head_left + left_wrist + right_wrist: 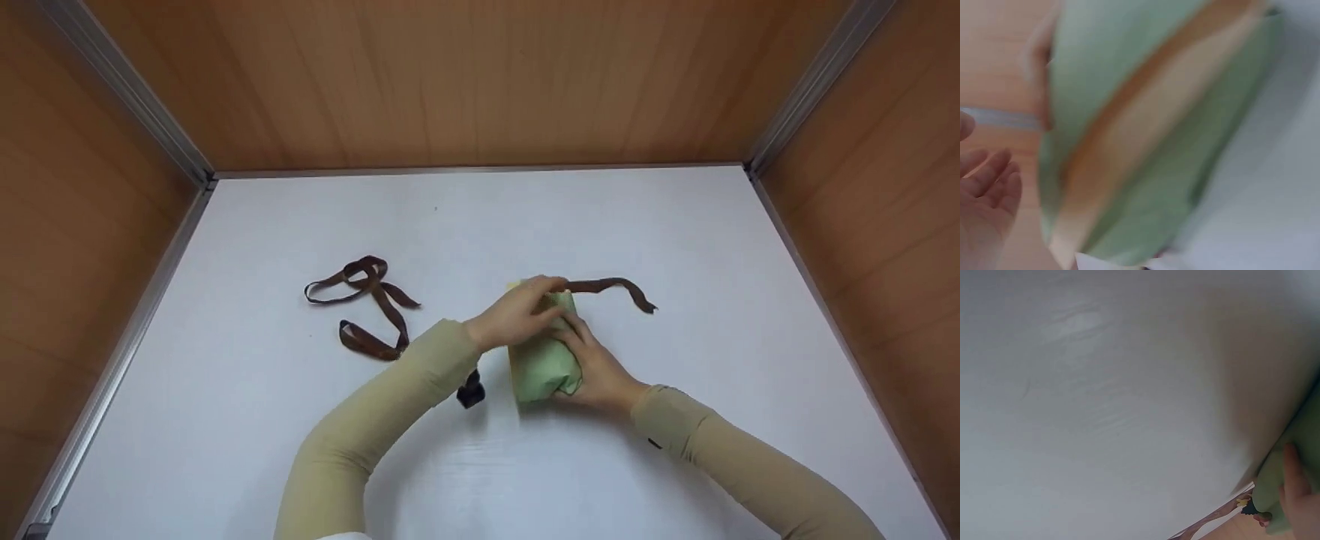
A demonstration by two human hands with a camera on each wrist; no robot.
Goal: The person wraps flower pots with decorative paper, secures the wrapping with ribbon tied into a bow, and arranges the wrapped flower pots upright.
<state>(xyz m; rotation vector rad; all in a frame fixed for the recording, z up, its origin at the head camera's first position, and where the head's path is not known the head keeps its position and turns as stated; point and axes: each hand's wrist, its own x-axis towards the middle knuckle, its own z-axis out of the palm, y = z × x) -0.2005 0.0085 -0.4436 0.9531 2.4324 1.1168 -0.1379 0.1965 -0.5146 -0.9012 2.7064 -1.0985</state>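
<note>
A green paper-wrapped package (541, 369) is tipped up on the white tabletop, with a pale yellow edge along its left side. My right hand (600, 375) grips it from the right, fingers spread over its face; in the right wrist view a finger (1293, 472) lies along the green paper. Over the far end reaches my left hand (514, 311). In the left wrist view that left hand (988, 208) has loosely bent fingers with nothing between them, beside the package (1145, 219), which shows a blurred tan band. A brown ribbon (611, 283) extends right from behind the package.
Another stretch of brown ribbon (375, 285) lies looped on the left, partly passing under my left forearm. A small dark object (471, 394) sits beside that forearm. Wooden panels (480, 82) with metal edges enclose the white tabletop (247, 420) at the back and sides.
</note>
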